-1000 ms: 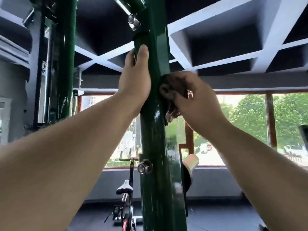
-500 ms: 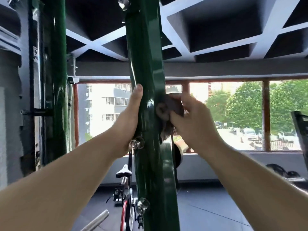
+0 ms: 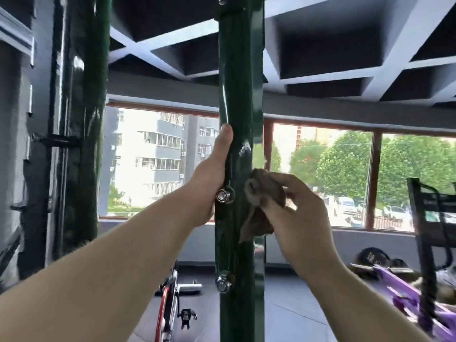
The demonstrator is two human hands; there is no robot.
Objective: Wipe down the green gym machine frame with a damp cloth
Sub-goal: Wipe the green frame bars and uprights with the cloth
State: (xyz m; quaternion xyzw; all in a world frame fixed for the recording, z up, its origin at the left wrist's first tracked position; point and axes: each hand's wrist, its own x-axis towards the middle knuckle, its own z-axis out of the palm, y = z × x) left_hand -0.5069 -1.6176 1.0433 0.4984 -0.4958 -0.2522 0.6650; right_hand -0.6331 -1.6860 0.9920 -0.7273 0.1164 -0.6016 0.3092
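Evidently mid-wipe: right hand [image 3: 296, 213] pinched bunched brown cloth [image 3: 264, 201], pressed against green frame post [image 3: 237, 82] just left of it. Left hand [image 3: 212, 178] clasped post's opposite edge, thumb up, fingers hidden. Next likely: drag cloth downward toward bolt [image 3: 224, 282] below both hands, keeping pressure.

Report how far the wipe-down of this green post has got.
Likely done: the post shows wet-looking glints just above the cloth. In hand: the right hand holds the bunched cloth against the post's right edge, level with the upper bolt; the left hand grips the post. Left: the stretch down past the lower bolt, and the second green post at left.
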